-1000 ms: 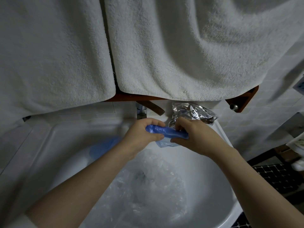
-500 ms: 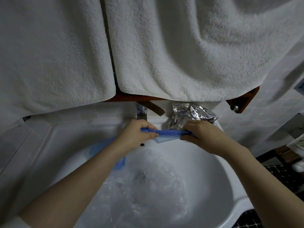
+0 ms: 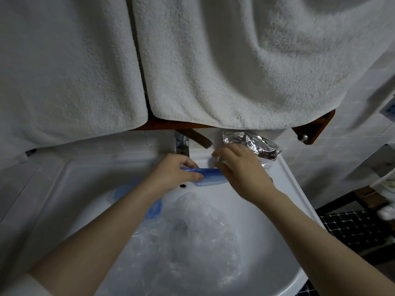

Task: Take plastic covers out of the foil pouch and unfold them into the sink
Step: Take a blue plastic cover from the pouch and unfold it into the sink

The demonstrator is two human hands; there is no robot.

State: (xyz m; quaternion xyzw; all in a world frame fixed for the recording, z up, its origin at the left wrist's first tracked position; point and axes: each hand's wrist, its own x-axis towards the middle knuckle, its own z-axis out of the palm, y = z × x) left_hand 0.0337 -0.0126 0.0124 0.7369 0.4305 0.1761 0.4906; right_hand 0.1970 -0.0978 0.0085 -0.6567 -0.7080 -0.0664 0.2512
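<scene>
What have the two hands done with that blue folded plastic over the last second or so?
The hands drew apart, stretching the blue folded cover out into a longer strip. The left hand keeps its grip on one end; the right hand has slid toward the foil pouch, its hold on the cover now hard to see. The clear plastic in the sink and the towels stayed put.

Over the last second the folded blue cover (image 3: 208,175) has gone from a short roll bunched between both fists to a longer flat strip. The left hand (image 3: 173,172) has drawn leftward, pinching its end, while the right hand (image 3: 241,169) now holds the other end near the foil pouch (image 3: 254,144).
</scene>
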